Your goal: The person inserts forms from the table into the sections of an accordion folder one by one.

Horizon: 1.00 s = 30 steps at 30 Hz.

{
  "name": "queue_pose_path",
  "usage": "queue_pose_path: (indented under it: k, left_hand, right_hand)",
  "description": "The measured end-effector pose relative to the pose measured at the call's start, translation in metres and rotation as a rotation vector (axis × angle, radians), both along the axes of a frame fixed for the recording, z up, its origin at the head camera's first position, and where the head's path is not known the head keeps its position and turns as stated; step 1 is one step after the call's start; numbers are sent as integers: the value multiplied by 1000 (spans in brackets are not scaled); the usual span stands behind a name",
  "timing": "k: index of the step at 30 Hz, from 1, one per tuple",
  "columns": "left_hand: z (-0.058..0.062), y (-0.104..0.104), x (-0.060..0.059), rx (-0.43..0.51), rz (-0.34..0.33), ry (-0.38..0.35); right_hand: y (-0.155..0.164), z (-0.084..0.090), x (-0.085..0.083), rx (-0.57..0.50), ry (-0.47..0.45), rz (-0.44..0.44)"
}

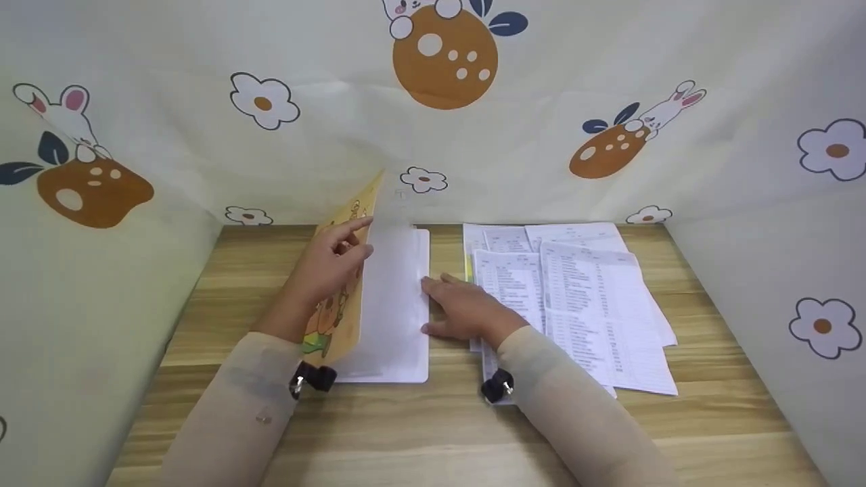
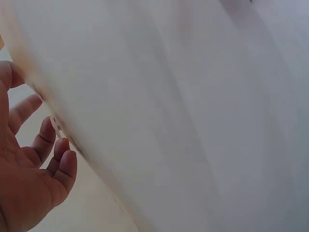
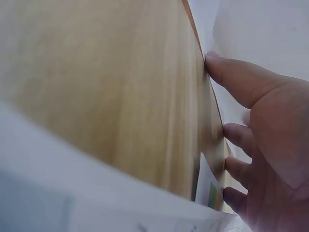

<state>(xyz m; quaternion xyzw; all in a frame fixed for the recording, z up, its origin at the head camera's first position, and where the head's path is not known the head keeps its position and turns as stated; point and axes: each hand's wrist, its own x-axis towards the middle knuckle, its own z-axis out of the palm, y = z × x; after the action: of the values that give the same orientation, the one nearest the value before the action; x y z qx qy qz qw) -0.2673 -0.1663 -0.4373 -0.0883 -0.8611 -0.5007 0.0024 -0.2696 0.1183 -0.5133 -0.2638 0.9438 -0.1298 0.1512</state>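
Now folder (image 1: 389, 304) between both hands.

1. I read this place as a small enclosed desk booth set up for paperwork, more like a makeshift recording station than a regular office.
2. The work surface is a light wooden table (image 1: 609, 433) with visible grain.
3. A cream cloth backdrop (image 1: 325, 155) printed with rabbits, flowers and orange shapes closes off the back and both sides.
4. Printed sheets (image 1: 588, 297) with tabular text lie spread on the table, beside an open folder (image 1: 392, 304).
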Motion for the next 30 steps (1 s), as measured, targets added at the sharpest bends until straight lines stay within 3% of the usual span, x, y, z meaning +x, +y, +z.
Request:
queue_pose_path:
  k: [12, 30]
  left_hand:
    - [8, -6, 2, -10, 0, -42]
    - [17, -20, 5, -6, 17, -46]
  right_hand:
    - [1, 3, 3, -5, -28, 13]
    - [0, 2, 2, -12, 10, 41]
